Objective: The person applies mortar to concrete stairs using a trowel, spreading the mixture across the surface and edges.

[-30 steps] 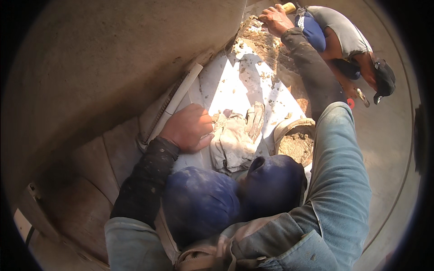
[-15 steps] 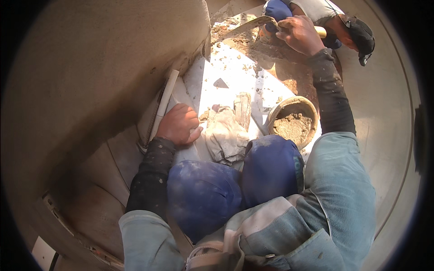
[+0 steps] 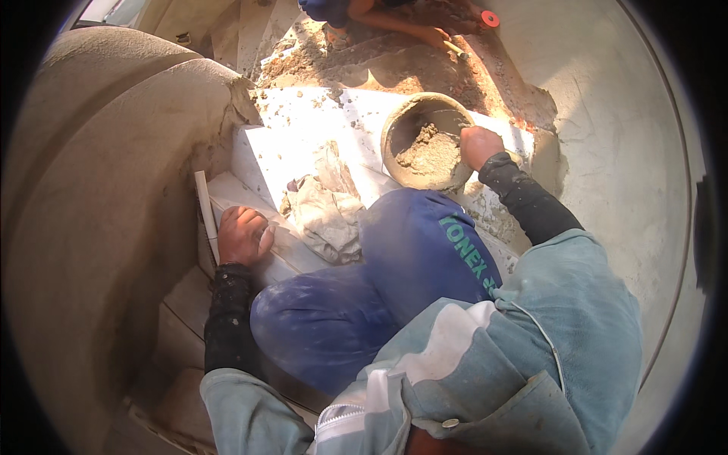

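Note:
My right hand is closed around the pale handle of a trowel at the right rim of a round bucket. Grey-brown wet mortar lies in the bucket; the trowel's blade is mostly hidden there. Over on the left, my left hand rests as a fist on a white slab, with no object showing in it. A white strip stands right beside that fist. Between my hands a crumpled, mortar-stained cloth lies against my blue-trousered knee.
Curved, plastered walls rise at left and right. Beyond the bucket, another person's arm reaches toward a light-handled tool over crumbly brown rubble. A red disc lies at the far right.
My right hand has come back with the trowel from the far rubble to the bucket. My view has shifted, and the other person shows less. My left hand stays beside the white strip.

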Demonstrator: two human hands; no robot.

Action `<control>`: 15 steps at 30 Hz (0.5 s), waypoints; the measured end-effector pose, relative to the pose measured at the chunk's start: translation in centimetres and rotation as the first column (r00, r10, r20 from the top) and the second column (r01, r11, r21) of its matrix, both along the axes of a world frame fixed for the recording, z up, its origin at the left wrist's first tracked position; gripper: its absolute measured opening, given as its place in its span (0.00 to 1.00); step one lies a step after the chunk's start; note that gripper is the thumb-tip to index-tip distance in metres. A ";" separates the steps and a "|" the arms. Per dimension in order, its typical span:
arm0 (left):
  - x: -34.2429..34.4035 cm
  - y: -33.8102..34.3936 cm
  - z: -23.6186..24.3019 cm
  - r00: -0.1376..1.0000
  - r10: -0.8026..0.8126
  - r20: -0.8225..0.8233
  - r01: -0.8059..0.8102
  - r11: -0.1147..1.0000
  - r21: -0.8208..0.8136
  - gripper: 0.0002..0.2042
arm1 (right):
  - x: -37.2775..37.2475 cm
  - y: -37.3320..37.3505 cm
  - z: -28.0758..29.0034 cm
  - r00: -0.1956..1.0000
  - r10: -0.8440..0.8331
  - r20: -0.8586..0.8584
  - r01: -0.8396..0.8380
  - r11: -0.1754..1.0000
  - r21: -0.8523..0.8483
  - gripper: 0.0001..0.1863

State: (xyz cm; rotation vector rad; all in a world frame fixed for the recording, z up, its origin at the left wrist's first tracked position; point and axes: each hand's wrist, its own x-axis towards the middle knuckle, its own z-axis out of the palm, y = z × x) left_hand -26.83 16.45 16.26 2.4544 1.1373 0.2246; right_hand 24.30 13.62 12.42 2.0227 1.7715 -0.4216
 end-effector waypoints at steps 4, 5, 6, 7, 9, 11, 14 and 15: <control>-0.4 -0.3 0.4 0.999 -0.010 -0.049 0.010 1.000 0.012 0.08 | -1.4 -0.5 -2.3 0.992 -0.066 -0.111 0.060 0.997 -0.054 0.12; -0.3 -0.2 0.4 0.999 -0.011 -0.053 0.012 1.000 0.016 0.07 | -1.6 -0.2 -2.6 0.980 -0.148 -0.136 0.137 0.987 -0.087 0.12; -0.4 -0.1 0.5 0.998 -0.012 -0.065 0.014 1.000 0.019 0.07 | -2.0 0.0 -3.1 0.959 -0.228 -0.165 0.209 0.970 -0.126 0.12; -0.4 -0.1 0.6 0.997 -0.014 -0.073 0.015 1.000 0.017 0.08 | -2.0 0.0 -4.2 0.946 -0.252 -0.202 0.214 0.958 -0.193 0.12; -0.4 0.2 0.5 0.997 -0.013 -0.074 0.012 1.000 -0.007 0.09 | -1.2 -1.8 -5.2 0.911 0.310 -0.274 -0.387 0.871 -0.302 0.12; -0.6 0.0 0.3 0.997 0.000 -0.080 0.000 1.000 -0.010 0.10 | -2.5 -2.6 -5.3 0.850 -0.277 -0.449 0.086 0.913 -0.399 0.13; -0.8 -0.2 0.5 0.996 0.013 -0.092 -0.016 0.999 -0.031 0.10 | -3.6 -4.2 -2.6 0.445 -0.688 -0.573 0.486 0.723 -0.491 0.14; -0.6 -0.1 0.4 0.997 0.017 -0.079 -0.020 0.999 -0.041 0.10 | -2.7 -4.9 -2.4 0.404 -0.690 -0.601 0.504 0.716 -0.483 0.14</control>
